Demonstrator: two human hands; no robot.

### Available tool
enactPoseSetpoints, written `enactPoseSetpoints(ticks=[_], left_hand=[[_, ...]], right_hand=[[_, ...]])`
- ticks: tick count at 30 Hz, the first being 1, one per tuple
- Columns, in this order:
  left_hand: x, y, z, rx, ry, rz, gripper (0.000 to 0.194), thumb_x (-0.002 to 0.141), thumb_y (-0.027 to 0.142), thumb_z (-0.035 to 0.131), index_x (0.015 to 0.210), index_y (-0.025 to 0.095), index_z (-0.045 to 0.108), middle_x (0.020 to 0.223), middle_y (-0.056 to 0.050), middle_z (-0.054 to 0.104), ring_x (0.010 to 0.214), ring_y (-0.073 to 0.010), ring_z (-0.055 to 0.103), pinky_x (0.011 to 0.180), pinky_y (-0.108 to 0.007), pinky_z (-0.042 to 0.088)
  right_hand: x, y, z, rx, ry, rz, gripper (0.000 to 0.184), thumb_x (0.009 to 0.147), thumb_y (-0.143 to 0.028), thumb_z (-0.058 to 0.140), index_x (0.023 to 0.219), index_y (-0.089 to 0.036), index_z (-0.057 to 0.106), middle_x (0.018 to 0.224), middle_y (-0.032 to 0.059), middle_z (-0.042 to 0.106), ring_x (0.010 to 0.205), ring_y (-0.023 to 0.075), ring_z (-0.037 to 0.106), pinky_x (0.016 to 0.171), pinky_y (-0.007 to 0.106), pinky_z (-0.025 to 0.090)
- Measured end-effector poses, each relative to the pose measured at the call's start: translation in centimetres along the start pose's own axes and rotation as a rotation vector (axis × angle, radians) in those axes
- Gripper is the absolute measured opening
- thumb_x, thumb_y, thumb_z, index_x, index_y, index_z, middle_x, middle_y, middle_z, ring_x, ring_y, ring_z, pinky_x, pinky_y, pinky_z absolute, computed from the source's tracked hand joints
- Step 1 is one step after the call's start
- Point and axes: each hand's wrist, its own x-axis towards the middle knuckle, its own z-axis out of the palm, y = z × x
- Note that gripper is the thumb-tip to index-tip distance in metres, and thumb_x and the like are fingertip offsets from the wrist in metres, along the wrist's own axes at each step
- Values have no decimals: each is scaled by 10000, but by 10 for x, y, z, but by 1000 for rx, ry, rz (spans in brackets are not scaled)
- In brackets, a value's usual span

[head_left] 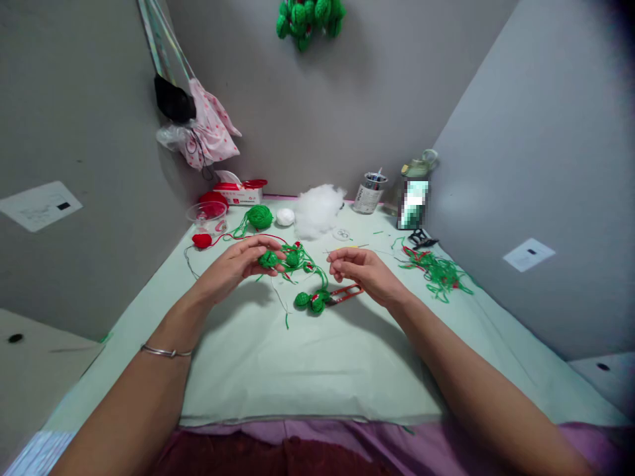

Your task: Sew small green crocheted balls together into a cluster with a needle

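My left hand (238,263) is raised over the pale green table cover (307,357), its fingers pinched round a small green crocheted ball (268,258). More green crocheted pieces with loose yarn (296,256) trail from it toward the middle. My right hand (362,270) hovers to the right with fingers curled and pinched together; it seems to hold a thin strand or needle too fine to make out. Two green crocheted balls (310,301) lie on the cover below, beside red thread snips (347,293).
At the back stand a green yarn ball (259,215), red yarn (202,240), a clear plastic cup (207,215), white stuffing (317,208), a tissue box (243,192) and a pen pot (370,192). Green yarn scraps (439,271) are piled right. Grey partition walls enclose three sides.
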Motion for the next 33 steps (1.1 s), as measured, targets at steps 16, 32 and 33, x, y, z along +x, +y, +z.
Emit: enactPoseSetpoints(ticks=[16, 32, 33], left_hand=[[8, -16, 35, 198, 243, 60, 95, 807, 219, 632, 880, 169, 666, 790, 8, 595, 713, -126, 531, 731, -267, 443], [-6, -22, 83, 293, 4, 131, 483, 965, 561, 516, 706, 183, 667, 864, -45, 565, 760, -167, 481, 752, -316, 409], [-6, -24, 85, 292, 42, 137, 474, 960, 557, 529, 707, 184, 676, 851, -43, 565, 761, -168, 484, 746, -312, 408]], right_hand=[[-11, -12, 19, 32, -184, 47, 223, 811, -326, 803, 825, -152, 665, 766, 14, 724, 549, 60, 543, 494, 189, 382], [-16, -23, 16, 82, -114, 8, 220, 807, -333, 795, 842, -170, 652, 746, -3, 711, 444, 40, 489, 413, 184, 318], [-18, -22, 20, 52, -117, -11, 207, 818, -331, 785, 849, -171, 659, 764, 3, 715, 468, 47, 506, 427, 186, 343]])
